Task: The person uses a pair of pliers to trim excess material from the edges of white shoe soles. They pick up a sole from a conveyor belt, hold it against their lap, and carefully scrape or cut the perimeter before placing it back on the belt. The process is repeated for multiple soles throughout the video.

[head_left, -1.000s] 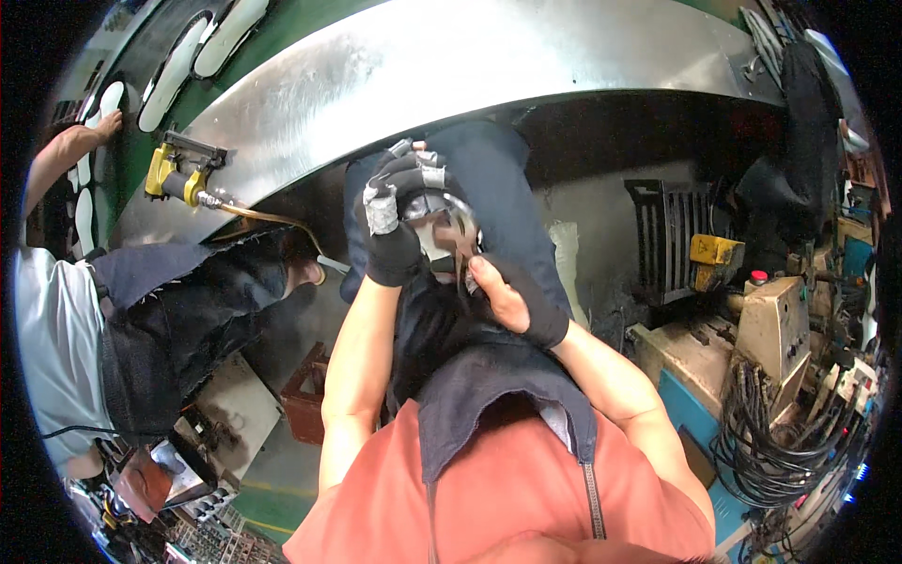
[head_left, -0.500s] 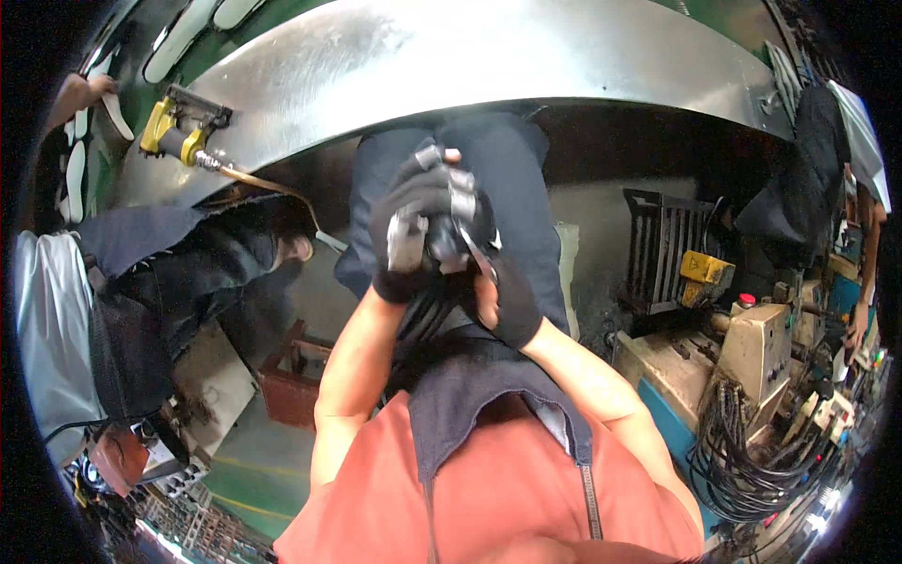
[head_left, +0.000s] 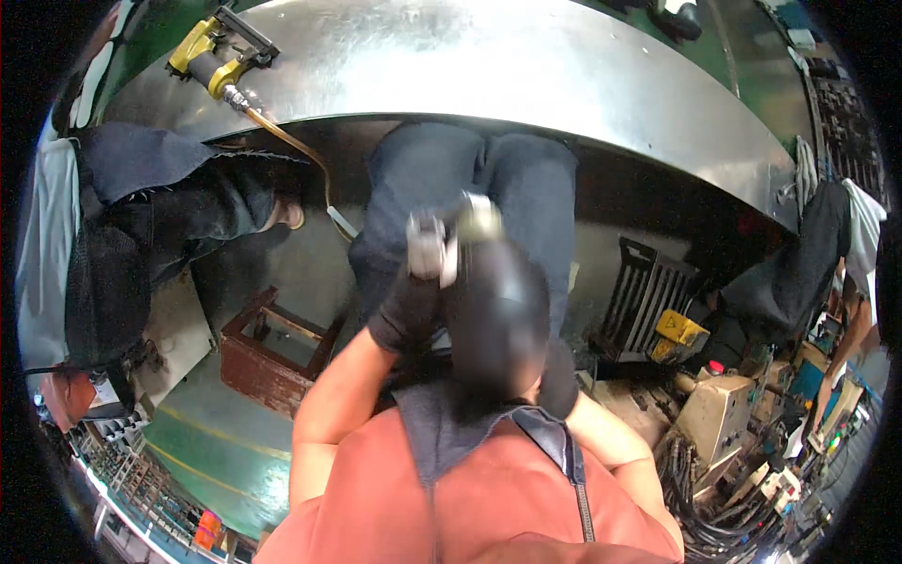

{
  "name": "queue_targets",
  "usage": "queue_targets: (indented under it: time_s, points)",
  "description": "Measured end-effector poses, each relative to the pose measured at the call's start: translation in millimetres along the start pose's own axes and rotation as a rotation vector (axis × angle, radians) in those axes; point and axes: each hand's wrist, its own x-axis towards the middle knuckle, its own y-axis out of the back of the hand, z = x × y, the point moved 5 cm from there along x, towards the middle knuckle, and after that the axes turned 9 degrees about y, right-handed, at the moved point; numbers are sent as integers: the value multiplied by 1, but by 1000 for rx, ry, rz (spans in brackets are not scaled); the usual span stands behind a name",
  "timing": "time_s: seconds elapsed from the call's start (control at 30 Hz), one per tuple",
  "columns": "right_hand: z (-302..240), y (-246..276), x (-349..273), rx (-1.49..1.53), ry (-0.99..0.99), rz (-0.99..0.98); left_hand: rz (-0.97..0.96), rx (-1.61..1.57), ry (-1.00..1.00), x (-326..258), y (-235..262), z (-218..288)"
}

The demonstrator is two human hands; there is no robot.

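A broad, curved sheet-metal worktable [head_left: 526, 66] spans the top of the scene, with a yellow pneumatic tool [head_left: 211, 56] lying at its left end and an amber hose [head_left: 299, 155] trailing off its edge. A second person in dark trousers [head_left: 178, 207] stands at left, near a rust-red wooden crate [head_left: 272, 352] on the green-painted floor [head_left: 211, 456]. At right, a dark slotted rack [head_left: 648, 301] leans beside a yellow box [head_left: 678, 331], a beige machine housing [head_left: 719, 414] and a tangle of black cables [head_left: 714, 512].

Brushed metal tabletop [head_left: 526, 66] (dull sheen)
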Motion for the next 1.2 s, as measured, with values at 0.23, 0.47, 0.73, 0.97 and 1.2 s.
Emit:
queue_targets:
  time_s: [0.23, 0.47, 0.73, 0.97, 1.2]
  points:
    - [28, 42, 82, 499, -545, 246, 216, 761, 36, 32, -46, 14]
    - [24, 51, 77, 432, -409, 275, 36, 313, -46, 39, -44, 16]
    - [-16, 84, 101, 620, -437, 92, -64, 208, 12, 12, -34, 84]
    - [68, 23, 87, 649, -516, -70, 207, 308, 199, -13, -20, -22]
    - [68, 45, 74, 937, -471, -212, 78, 458, -46, -39, -21, 10]
